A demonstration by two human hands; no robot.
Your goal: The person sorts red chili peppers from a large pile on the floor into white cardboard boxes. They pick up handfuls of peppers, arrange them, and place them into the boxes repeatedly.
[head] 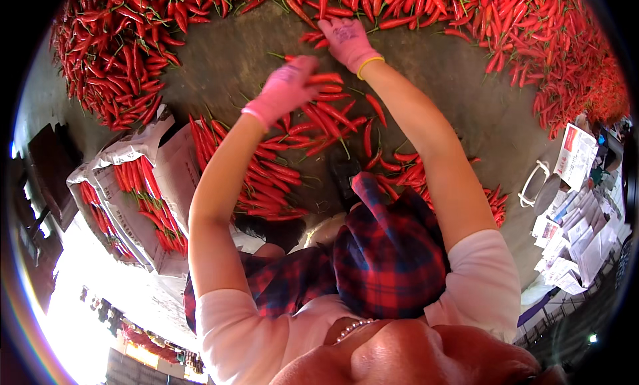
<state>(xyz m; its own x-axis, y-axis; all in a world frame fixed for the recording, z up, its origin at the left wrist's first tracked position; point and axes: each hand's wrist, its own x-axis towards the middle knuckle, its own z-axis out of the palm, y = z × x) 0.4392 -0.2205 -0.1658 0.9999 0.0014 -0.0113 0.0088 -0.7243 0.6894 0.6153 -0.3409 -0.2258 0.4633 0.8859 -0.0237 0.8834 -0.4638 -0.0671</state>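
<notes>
My left hand (285,89), in a pink glove and blurred, is over loose red chili peppers (327,117) on the floor. Several peppers lie close beside its fingers; whether it grips any is unclear. Farther forward and to the right, my right hand (349,41), in a pink glove with a yellow cuff edge, reaches down to red chilies (313,37) at the edge of a large chili heap (399,5). Its fingertips are partly hidden, so its hold cannot be told. Below my left hand, more chilies (267,185) lie roughly side by side with green stems showing.
Open cartons (172,185) holding chilies stand at the left. Another chili heap (117,60) lies beyond them. At the right are a white-handled round object (546,192) and piled printed papers (584,235). A dark shoe (344,177) and plaid cloth (389,265) are close to my body.
</notes>
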